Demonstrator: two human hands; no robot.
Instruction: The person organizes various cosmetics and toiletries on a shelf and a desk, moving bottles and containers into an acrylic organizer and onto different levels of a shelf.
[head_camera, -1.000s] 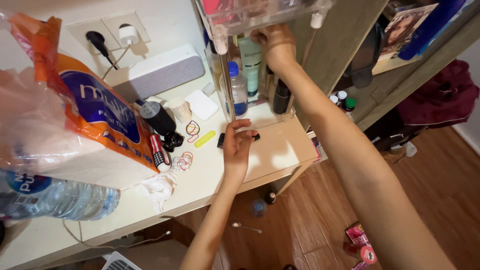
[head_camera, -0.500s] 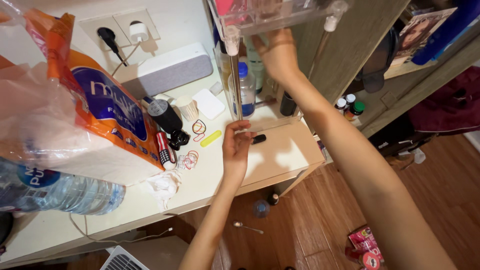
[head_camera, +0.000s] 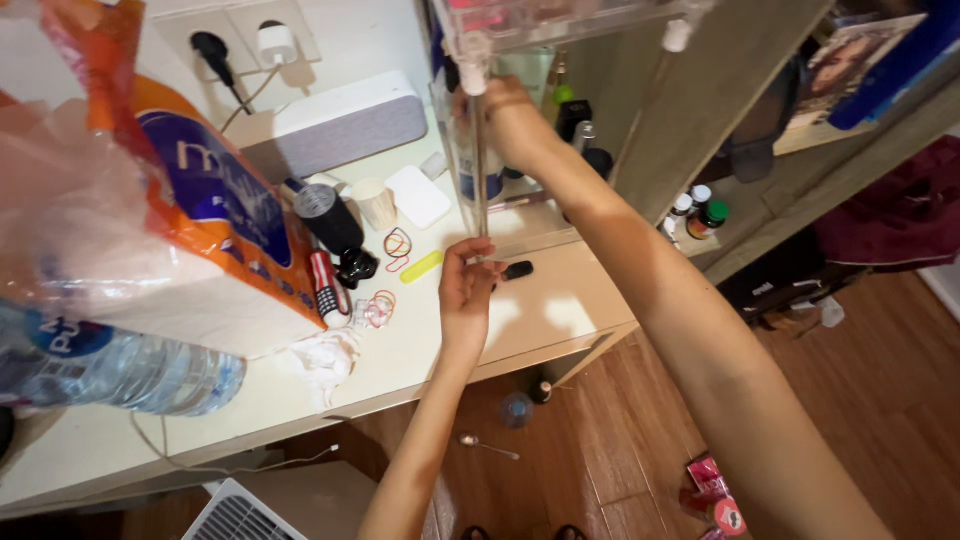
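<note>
A clear acrylic tiered organizer (head_camera: 560, 20) stands on the white desk (head_camera: 560, 300), with bottles on its lower level. My right hand (head_camera: 510, 115) reaches into that level, against a clear bottle with a blue label (head_camera: 466, 178); the organizer's post hides its fingers. My left hand (head_camera: 465, 285) rests on the desk with its fingertips pinching the organizer's front bottom corner. A small black object (head_camera: 518, 269) lies just right of that hand.
Left of the hands lie a yellow clip (head_camera: 421, 266), hair ties (head_camera: 397, 243), a black cylinder (head_camera: 328, 215), an orange tissue pack (head_camera: 215, 215) and a water bottle (head_camera: 120, 365). A grey speaker (head_camera: 335, 125) sits at the wall. Small bottles (head_camera: 700, 210) stand on a wooden shelf to the right.
My right hand has moved left inside the organizer, from the green tube toward the blue-labelled bottle. My left hand has shifted up to the organizer's front corner.
</note>
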